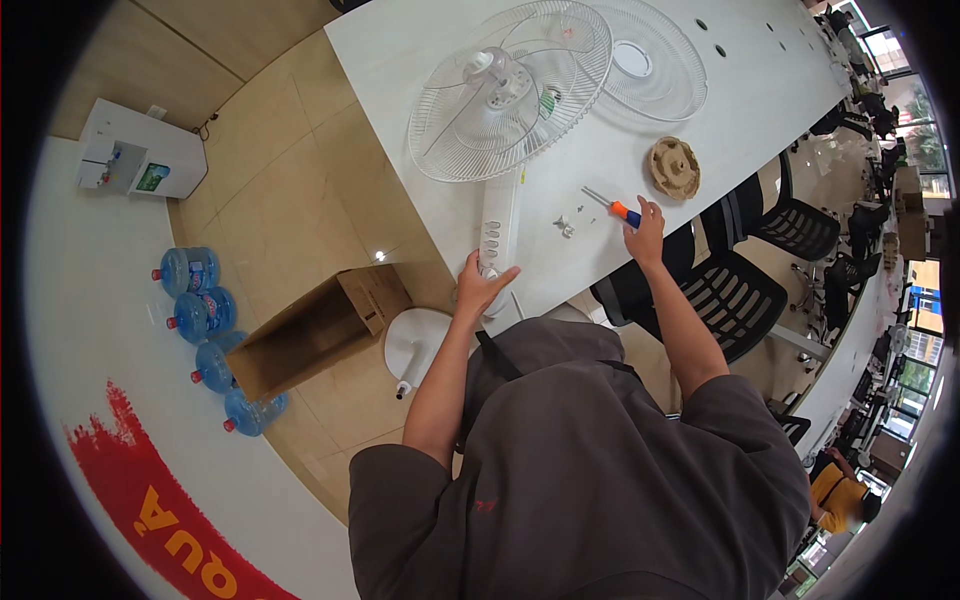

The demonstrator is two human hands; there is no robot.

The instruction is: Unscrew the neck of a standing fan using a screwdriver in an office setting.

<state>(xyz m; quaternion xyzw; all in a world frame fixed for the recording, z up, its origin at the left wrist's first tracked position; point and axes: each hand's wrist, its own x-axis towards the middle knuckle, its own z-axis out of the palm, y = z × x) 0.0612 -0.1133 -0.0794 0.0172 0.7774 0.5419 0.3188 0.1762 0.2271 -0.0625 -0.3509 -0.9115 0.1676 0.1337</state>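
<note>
Left hand: my left hand is wrapped round the lower end of the fan, at the table near edge.
Right hand: my right hand rests fingers-down on the screwdriver, grip unclear.
Fan axis: column runs away from me, cage toward the far edge.
Screws: the screws lie between my hands, nearer the right.

A fan lies on the worktop, its stem toward the person. The left hand rests on the stem's near end. Behind the fan, to the right, lies a loose grille. Right of the stem lie small screws, then a screwdriver (the right hand touches it). A round part lies behind that hand. On the floor, left, sit a box and bottles.
</note>
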